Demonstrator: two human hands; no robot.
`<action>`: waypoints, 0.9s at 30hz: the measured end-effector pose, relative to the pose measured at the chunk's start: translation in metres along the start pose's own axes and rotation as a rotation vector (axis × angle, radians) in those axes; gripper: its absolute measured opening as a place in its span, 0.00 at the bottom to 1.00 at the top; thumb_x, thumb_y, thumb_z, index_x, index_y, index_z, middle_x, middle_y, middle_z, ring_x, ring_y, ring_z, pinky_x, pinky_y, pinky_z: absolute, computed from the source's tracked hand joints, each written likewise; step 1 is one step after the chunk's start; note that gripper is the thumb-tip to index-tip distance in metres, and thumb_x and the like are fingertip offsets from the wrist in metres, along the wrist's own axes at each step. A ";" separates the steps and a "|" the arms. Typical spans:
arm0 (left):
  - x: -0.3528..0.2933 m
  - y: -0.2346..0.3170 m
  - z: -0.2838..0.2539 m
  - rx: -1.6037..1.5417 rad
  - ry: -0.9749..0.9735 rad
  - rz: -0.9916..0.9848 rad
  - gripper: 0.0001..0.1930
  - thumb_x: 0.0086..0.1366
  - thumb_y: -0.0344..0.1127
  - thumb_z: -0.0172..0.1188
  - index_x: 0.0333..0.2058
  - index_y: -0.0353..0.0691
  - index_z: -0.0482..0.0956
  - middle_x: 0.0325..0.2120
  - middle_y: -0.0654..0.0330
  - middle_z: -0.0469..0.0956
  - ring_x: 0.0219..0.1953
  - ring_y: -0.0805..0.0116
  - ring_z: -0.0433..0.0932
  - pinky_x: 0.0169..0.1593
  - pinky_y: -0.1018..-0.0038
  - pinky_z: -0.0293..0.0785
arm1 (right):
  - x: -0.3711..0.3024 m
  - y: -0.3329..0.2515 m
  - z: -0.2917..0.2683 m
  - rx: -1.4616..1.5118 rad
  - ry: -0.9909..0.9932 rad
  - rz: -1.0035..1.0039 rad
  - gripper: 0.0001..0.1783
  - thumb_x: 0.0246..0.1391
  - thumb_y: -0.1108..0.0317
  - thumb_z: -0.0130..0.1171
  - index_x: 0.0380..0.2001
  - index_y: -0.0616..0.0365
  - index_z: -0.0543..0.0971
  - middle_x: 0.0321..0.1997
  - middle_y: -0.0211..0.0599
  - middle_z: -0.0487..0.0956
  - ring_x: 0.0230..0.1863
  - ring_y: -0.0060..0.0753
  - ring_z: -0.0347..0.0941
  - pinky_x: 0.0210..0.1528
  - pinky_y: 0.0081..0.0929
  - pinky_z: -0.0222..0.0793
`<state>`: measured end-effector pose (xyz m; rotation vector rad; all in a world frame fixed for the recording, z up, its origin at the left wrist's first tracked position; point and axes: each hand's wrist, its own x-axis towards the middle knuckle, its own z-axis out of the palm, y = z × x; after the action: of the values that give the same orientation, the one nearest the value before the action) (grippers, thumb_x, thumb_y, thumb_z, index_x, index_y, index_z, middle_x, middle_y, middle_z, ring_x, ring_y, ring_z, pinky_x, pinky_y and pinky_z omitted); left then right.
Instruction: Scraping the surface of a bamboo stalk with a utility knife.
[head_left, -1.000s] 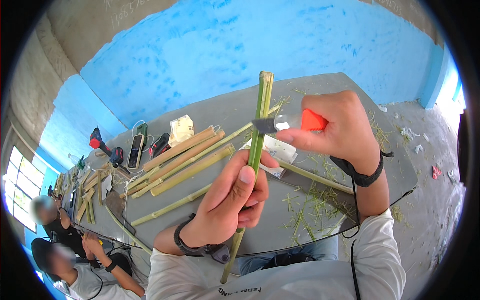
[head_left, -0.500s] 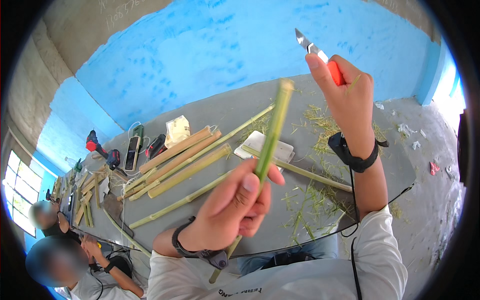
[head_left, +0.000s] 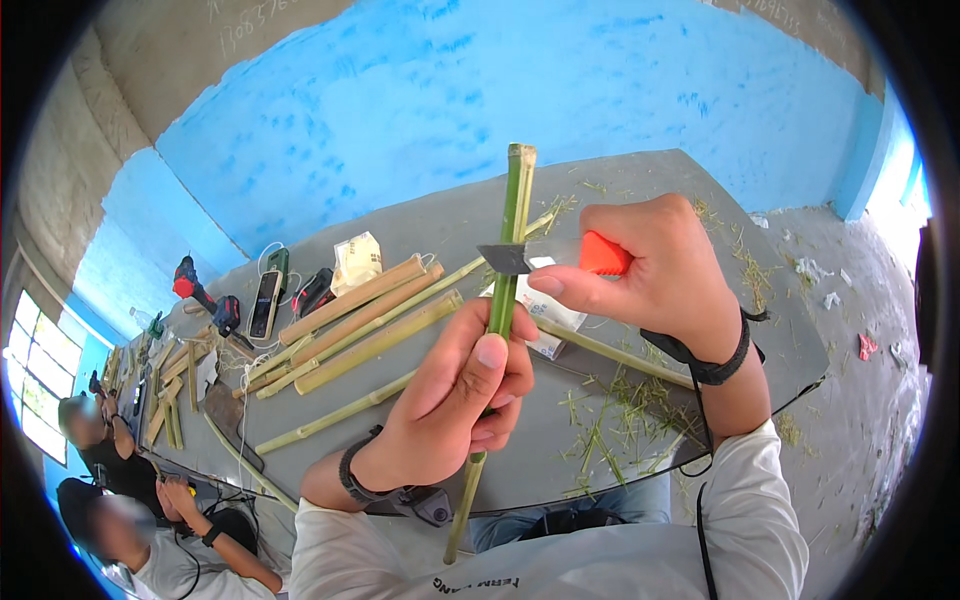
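My left hand (head_left: 455, 385) is wrapped round a thin green bamboo stick (head_left: 517, 190), which stands nearly upright in front of me. Its top is peeled pale on one side, and its lower end hangs past the table edge. In my right hand (head_left: 655, 265) is a utility knife (head_left: 503, 259) with an orange handle. The knife's blade lies across the stick, just above my left fingers. Green shavings (head_left: 610, 425) are strewn on the grey table (head_left: 400, 220) below my right forearm.
Bamboo poles (head_left: 380, 343) lie left of centre. Behind them are a paper bag (head_left: 357, 262), a phone (head_left: 264, 305) and a cordless drill (head_left: 205, 298). A white box (head_left: 555, 295) sits behind my hands. Two people sit at the left, one with hands (head_left: 180, 500) raised. Litter (head_left: 866, 346) dots the floor at right.
My right hand has come down and left, bringing the knife blade from the air onto the bamboo stick. The stick has swung more upright, its top shifting left.
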<state>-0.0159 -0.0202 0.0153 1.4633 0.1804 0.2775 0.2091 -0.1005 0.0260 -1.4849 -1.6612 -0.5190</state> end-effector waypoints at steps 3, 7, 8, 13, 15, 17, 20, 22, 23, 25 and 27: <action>-0.001 -0.006 0.005 0.056 0.074 0.021 0.19 0.80 0.51 0.36 0.53 0.40 0.61 0.27 0.66 0.62 0.19 0.82 0.58 0.23 0.82 0.58 | 0.000 -0.003 0.002 -0.025 0.009 0.002 0.35 0.42 0.42 0.76 0.12 0.57 0.66 0.10 0.35 0.58 0.14 0.36 0.50 0.16 0.28 0.49; 0.002 -0.012 0.012 0.141 0.154 0.105 0.18 0.80 0.50 0.36 0.52 0.40 0.60 0.26 0.67 0.61 0.18 0.83 0.55 0.21 0.82 0.55 | 0.004 0.009 0.015 -0.155 0.153 -0.107 0.35 0.44 0.38 0.73 0.10 0.55 0.69 0.07 0.35 0.62 0.10 0.40 0.58 0.14 0.30 0.55; 0.003 -0.012 0.013 0.155 0.177 0.102 0.19 0.79 0.51 0.36 0.52 0.41 0.60 0.24 0.67 0.59 0.16 0.83 0.53 0.19 0.82 0.53 | 0.005 0.019 0.018 -0.161 0.264 -0.004 0.34 0.46 0.39 0.72 0.11 0.56 0.69 0.08 0.36 0.64 0.10 0.39 0.57 0.14 0.30 0.54; -0.001 -0.019 0.020 0.086 -0.001 0.054 0.18 0.80 0.50 0.35 0.52 0.40 0.60 0.24 0.67 0.59 0.16 0.83 0.53 0.19 0.83 0.53 | 0.014 0.035 -0.011 -0.134 0.403 0.381 0.34 0.52 0.41 0.70 0.12 0.58 0.68 0.09 0.35 0.62 0.12 0.36 0.51 0.15 0.28 0.51; 0.001 -0.014 0.013 0.086 0.042 0.079 0.19 0.80 0.50 0.35 0.53 0.40 0.60 0.24 0.66 0.59 0.16 0.82 0.54 0.18 0.81 0.54 | 0.009 0.029 -0.016 0.001 0.422 0.379 0.34 0.52 0.41 0.70 0.13 0.59 0.68 0.09 0.35 0.61 0.13 0.35 0.49 0.16 0.28 0.50; 0.001 -0.013 0.009 0.076 0.023 0.075 0.19 0.80 0.50 0.35 0.53 0.39 0.60 0.24 0.65 0.60 0.15 0.82 0.55 0.18 0.81 0.55 | 0.009 0.018 -0.013 0.178 0.262 0.373 0.35 0.52 0.43 0.70 0.11 0.58 0.67 0.10 0.34 0.58 0.14 0.34 0.48 0.16 0.28 0.49; 0.000 -0.012 0.011 0.035 0.047 0.085 0.20 0.80 0.51 0.36 0.54 0.39 0.60 0.25 0.65 0.60 0.15 0.81 0.55 0.18 0.81 0.55 | 0.003 0.018 -0.007 0.156 0.033 0.099 0.35 0.50 0.43 0.72 0.10 0.57 0.66 0.09 0.34 0.57 0.13 0.35 0.48 0.15 0.28 0.49; 0.002 -0.012 0.008 0.056 0.041 0.111 0.20 0.80 0.51 0.36 0.55 0.39 0.59 0.25 0.65 0.60 0.15 0.81 0.55 0.18 0.81 0.56 | 0.001 0.013 -0.008 0.135 -0.011 0.067 0.35 0.48 0.42 0.73 0.09 0.57 0.66 0.09 0.34 0.57 0.13 0.36 0.49 0.15 0.28 0.49; 0.002 -0.012 0.007 0.056 0.041 0.110 0.20 0.80 0.51 0.36 0.55 0.39 0.59 0.25 0.65 0.60 0.15 0.81 0.55 0.18 0.81 0.56 | 0.001 0.011 -0.008 0.110 -0.056 0.037 0.36 0.46 0.42 0.74 0.09 0.56 0.66 0.08 0.34 0.57 0.12 0.38 0.50 0.15 0.28 0.50; 0.003 -0.012 0.006 0.080 0.054 0.111 0.20 0.80 0.51 0.35 0.55 0.39 0.59 0.25 0.65 0.61 0.15 0.81 0.55 0.18 0.81 0.56 | 0.000 0.007 -0.005 0.038 -0.046 0.001 0.36 0.45 0.41 0.74 0.08 0.56 0.66 0.08 0.34 0.57 0.11 0.39 0.52 0.15 0.29 0.50; 0.003 -0.013 0.008 0.108 0.092 0.114 0.21 0.80 0.51 0.35 0.55 0.39 0.59 0.25 0.65 0.61 0.15 0.81 0.56 0.18 0.81 0.56 | 0.001 0.004 -0.003 -0.034 -0.038 -0.037 0.36 0.44 0.40 0.74 0.08 0.55 0.66 0.07 0.34 0.58 0.10 0.40 0.53 0.14 0.29 0.51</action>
<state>-0.0095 -0.0284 0.0035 1.5710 0.1893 0.4338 0.2141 -0.1011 0.0270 -1.4994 -1.7202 -0.5439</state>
